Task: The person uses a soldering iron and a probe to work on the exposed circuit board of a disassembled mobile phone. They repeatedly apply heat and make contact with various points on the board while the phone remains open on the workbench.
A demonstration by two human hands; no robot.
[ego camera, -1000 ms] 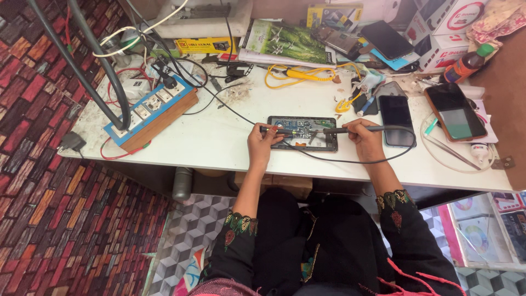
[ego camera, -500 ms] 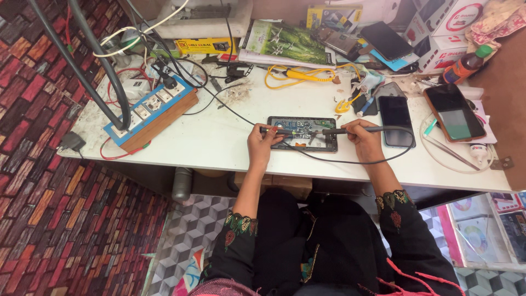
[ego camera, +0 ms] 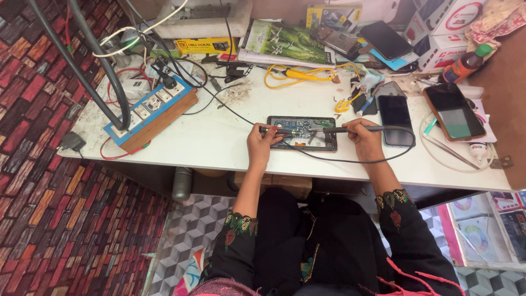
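An opened device (ego camera: 302,132), a dark rectangular slab with its circuit board exposed, is laid flat near the front edge of the white worktop (ego camera: 219,137), directly ahead of the seated person. The left hand (ego camera: 262,145) is rested at the device's left end, and its fingers (ego camera: 272,135) are closed narrowly around a thin dark tool (ego camera: 280,131) that is pointed over the board (whether tweezers or a probe cannot be told). The right hand (ego camera: 362,138) is placed at the device's right end, its fingers wrapped around the handle of a soldering iron (ego camera: 345,129), whose tip is directed leftward onto the board. A black cable (ego camera: 350,161) is looped from that handle along the worktop in front of the device. Just beside the right hand, a dark phone (ego camera: 395,113) is laid face up, and another phone (ego camera: 453,112) in a brown case is seen further right. A blue-topped power strip (ego camera: 150,112) is set well apart to the left.
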